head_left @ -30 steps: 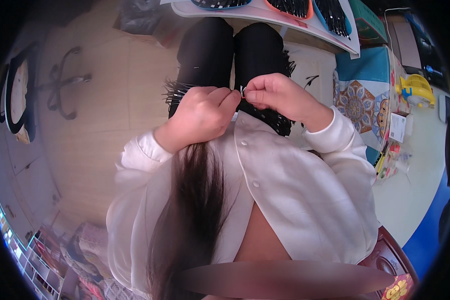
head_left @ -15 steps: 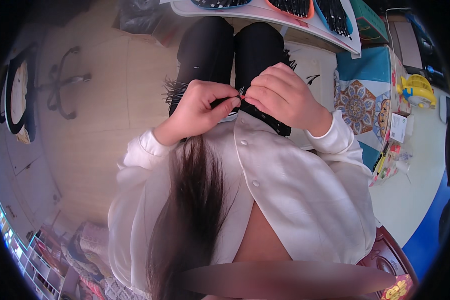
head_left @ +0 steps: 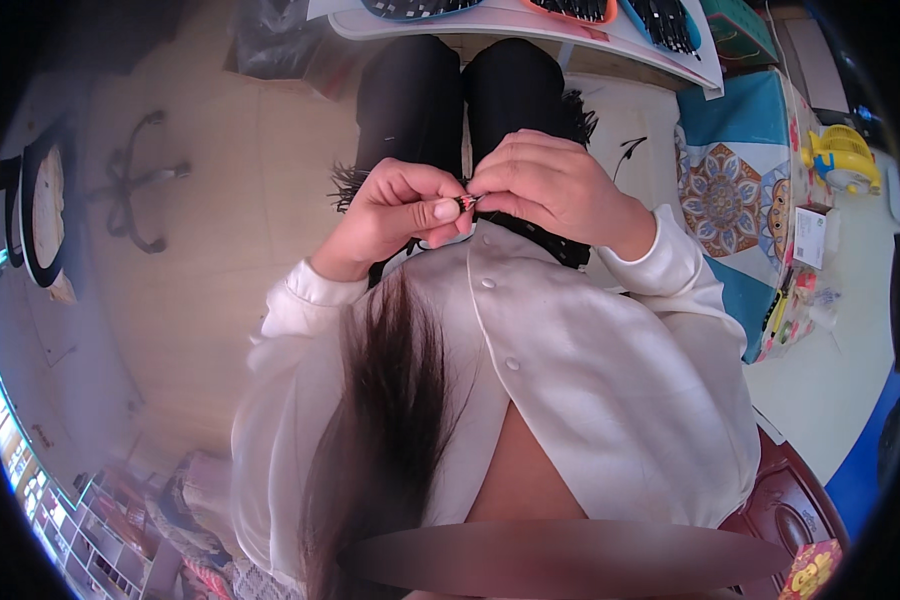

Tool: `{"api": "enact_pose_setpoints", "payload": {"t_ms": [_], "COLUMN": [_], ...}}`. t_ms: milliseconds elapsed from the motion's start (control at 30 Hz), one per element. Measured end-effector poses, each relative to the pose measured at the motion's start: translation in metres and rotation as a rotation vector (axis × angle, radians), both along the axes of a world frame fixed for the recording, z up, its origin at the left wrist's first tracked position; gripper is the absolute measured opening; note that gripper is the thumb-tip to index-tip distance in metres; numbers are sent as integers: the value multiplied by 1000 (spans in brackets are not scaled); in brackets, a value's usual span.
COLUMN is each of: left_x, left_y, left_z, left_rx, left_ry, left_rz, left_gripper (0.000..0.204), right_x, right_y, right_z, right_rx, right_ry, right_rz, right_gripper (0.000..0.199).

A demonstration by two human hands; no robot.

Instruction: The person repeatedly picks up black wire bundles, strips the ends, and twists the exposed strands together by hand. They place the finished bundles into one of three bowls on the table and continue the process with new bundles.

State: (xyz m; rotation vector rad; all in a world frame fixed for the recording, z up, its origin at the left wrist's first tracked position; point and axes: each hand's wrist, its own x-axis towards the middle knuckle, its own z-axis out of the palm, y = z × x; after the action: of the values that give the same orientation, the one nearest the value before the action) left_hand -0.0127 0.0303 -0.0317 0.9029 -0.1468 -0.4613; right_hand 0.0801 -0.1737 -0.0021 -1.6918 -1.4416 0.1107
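Note:
Over my lap, my left hand (head_left: 402,210) is closed in a pinch, thumb and fingers round the end of a thin black cable (head_left: 462,204) with a bit of red on it. Close against it, my right hand (head_left: 560,190) is closed too, its fingertips at the tip of that same cable. Its exact end piece is too small to make out. Below my hands lies a bunch of black cables (head_left: 545,240) across my lap, partly hidden by the right hand. More thin black strands (head_left: 346,186) stick out beside my left thigh.
Ahead stands a white table (head_left: 450,27) with a blue tray (head_left: 440,16), an orange tray (head_left: 610,14) and another blue tray (head_left: 696,50) of black cables. To the right are a patterned cloth (head_left: 722,195), a yellow fan (head_left: 843,158) and a small white box (head_left: 810,237).
My left hand has turned so its thumb lies on top of the cable end. My right hand has tilted flatter, its fingers still meeting the left ones.

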Motion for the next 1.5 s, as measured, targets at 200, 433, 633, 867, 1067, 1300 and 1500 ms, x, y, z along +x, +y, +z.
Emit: {"api": "enact_pose_setpoints", "payload": {"t_ms": [200,433,633,867,1067,1300,1500], "left_x": [-4,-4,-4,-4,-5,2,-1], "left_y": [-3,-6,-7,-7,-8,-8,-3], "left_z": [-1,-9,-12,-13,-11,3,7], "left_rx": [82,-209,-378,-439,-413,428,438], "left_ry": [99,70,208,241,245,-618,-489], "left_rz": [85,264,200,117,68,262,247], "left_gripper": [9,9,9,10,9,9,7], "right_x": [3,18,10,7,6,-14,-11], "right_y": [0,-11,-6,1,2,-8,-13], "right_z": [-3,1,0,5,5,1,9], "right_rx": [80,57,135,248,259,-142,-200], "right_ry": [-110,70,-316,-549,-546,1007,1337], "right_rz": [10,-179,-133,-73,-34,50,-6], "right_gripper": [15,14,34,24,18,7,13]}}
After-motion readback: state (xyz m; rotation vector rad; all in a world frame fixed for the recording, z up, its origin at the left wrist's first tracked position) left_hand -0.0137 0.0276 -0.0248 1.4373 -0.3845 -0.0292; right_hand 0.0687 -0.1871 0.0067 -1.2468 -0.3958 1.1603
